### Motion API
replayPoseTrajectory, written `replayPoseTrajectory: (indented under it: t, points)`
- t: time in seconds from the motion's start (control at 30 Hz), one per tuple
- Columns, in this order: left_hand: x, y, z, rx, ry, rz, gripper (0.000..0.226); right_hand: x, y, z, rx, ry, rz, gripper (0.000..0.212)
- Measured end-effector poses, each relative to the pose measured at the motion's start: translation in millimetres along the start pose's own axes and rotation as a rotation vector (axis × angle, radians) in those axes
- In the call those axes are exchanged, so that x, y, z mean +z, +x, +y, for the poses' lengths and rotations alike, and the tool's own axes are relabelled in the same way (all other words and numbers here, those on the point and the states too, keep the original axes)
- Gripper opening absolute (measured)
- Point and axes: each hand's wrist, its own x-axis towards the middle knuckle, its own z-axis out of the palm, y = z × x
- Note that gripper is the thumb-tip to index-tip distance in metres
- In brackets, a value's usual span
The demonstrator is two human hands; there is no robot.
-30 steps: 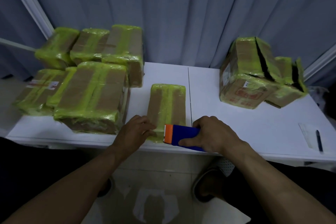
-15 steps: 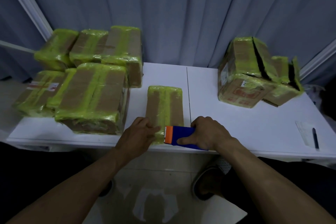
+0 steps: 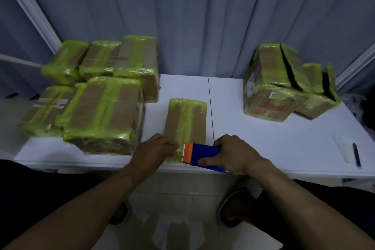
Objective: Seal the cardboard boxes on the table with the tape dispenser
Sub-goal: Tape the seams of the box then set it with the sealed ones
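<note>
Gripping the tape dispenser (image 3: 203, 154) in my right hand (image 3: 235, 153), I press my left hand (image 3: 156, 148), fingers curled, on the near corner of the small box (image 3: 185, 122). It sits at the table's (image 3: 263, 140) front edge, probably light and apt to slide, the tape slick. Open room lies right; stacked boxes (image 3: 101, 111) crowd the left.

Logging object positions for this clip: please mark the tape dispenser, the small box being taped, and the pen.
tape dispenser (image 3: 199, 153), head view, on its blue body beside the orange end
small box (image 3: 185, 119), head view, on its top face along the green tape strip
pen (image 3: 356, 154), head view, mid-barrel, lying on the paper
</note>
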Motion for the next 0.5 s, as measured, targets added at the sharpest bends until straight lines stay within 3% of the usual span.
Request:
replayPoseTrajectory:
  t: [0.3,0.37,0.47,0.5]
  points:
    - [-5.3,4.8,-0.7,0.019,0.098,0.005,0.020,-5.9,-4.2,19.2,0.025,-0.047,0.072,0.062]
    - [-6.6,3.6,4.2,0.028,0.195,-0.030,0.039,-3.8,1.0,17.4,0.035,-0.042,0.063,0.065]
    - [-3.6,-0.5,4.5,0.056,0.296,-0.085,0.089,-3.6,5.7,16.9,0.041,-0.047,0.040,0.069]
    - [-3.8,-0.7,2.7,0.079,0.320,-0.080,0.094,-2.7,6.2,16.1,0.040,-0.043,0.035,0.068]
